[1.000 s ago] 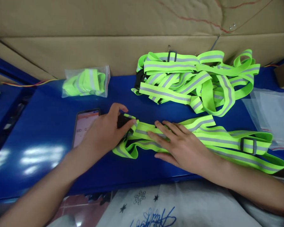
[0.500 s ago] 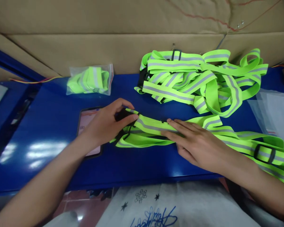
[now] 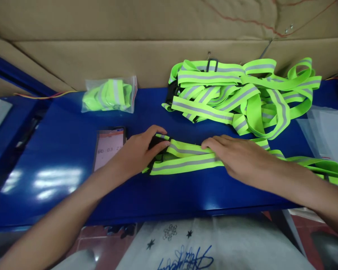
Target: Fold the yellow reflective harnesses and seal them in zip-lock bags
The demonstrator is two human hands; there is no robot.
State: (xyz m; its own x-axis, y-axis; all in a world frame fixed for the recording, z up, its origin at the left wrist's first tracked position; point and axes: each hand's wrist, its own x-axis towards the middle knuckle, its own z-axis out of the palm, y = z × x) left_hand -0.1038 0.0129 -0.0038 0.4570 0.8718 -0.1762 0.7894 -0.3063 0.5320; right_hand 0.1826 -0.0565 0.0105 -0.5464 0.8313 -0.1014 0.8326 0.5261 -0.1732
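A neon-green reflective strap (image 3: 186, 161) with a grey stripe lies stretched across the blue table (image 3: 59, 150). My left hand (image 3: 139, 152) pinches its left end, where a black buckle shows between thumb and fingers. My right hand (image 3: 242, 159) lies flat, palm down, on the strap's middle, fingers stretched out and pointing left. The strap runs on to the right under my right forearm.
A tangled pile of like straps (image 3: 242, 93) sits at the back right against brown cardboard (image 3: 129, 37). A clear bag holding a folded strap (image 3: 109, 95) lies back left. A phone (image 3: 109, 148) with a lit screen rests beside my left hand. Clear bags (image 3: 326, 131) lie at the right.
The strap's loose loops have been pulled flat into a tidy double band. My right hand has slid to the right along it, and the view shifted so the phone shows beside my left hand.
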